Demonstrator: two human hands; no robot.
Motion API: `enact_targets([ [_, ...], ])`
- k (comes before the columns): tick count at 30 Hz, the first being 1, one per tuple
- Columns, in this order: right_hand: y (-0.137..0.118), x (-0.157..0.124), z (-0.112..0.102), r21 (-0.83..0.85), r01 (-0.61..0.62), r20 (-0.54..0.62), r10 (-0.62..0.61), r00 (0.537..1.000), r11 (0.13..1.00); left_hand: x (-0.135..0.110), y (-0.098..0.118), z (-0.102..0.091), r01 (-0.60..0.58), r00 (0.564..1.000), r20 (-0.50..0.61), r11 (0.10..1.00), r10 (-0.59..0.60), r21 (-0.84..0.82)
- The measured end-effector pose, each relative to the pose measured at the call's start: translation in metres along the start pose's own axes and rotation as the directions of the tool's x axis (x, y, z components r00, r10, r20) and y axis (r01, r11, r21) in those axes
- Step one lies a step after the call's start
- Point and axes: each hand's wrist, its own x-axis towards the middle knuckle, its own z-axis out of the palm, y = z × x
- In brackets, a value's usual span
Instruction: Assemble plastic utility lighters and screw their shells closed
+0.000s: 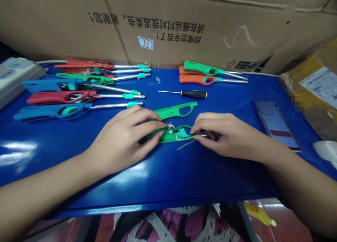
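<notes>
In the middle of the blue table lies an opened green lighter half-shell (171, 136). A teal trigger (183, 132) and a thin white wire sit inside it. My left hand (126, 135) closes at the shell's left end, its fingertips around a small clear part with a metal valve (169, 126); the rest of that part is hidden. At the right end my right hand (223, 135) pinches the lighter's metal tube (203, 134), mostly covered by the fingers. The other green half-shell (175, 111) lies just behind. A thin grey tube (186, 144) rests in front of the shell.
Several long lighters (61, 97) lie in a row at left. Three closed lighters (197, 79) lie back right. A screwdriver (194, 94) and tiny screws (158, 80) lie behind the shells. A phone (276, 126) is at right. A large carton (168, 31) stands along the back.
</notes>
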Motion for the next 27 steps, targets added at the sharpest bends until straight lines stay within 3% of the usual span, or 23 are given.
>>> enact_targets([
  [8, -0.002, -0.006, -0.001, -0.136, 0.058, 0.001, -0.058, 0.998, 0.989, 0.001, -0.007, 0.000, 0.099, 0.995, -0.005, 0.995, -0.099, 0.010],
  [19, -0.002, -0.003, 0.004, -0.241, 0.153, 0.135, -0.123, 0.983, 0.958, 0.002, -0.013, 0.003, 0.193, 0.978, 0.100, 0.976, -0.184, -0.099],
  [27, 0.000, -0.002, 0.008, -0.265, 0.155, 0.124, -0.126, 0.984, 0.952, 0.002, -0.008, 0.003, 0.228, 0.959, 0.195, 0.969, -0.207, -0.090],
])
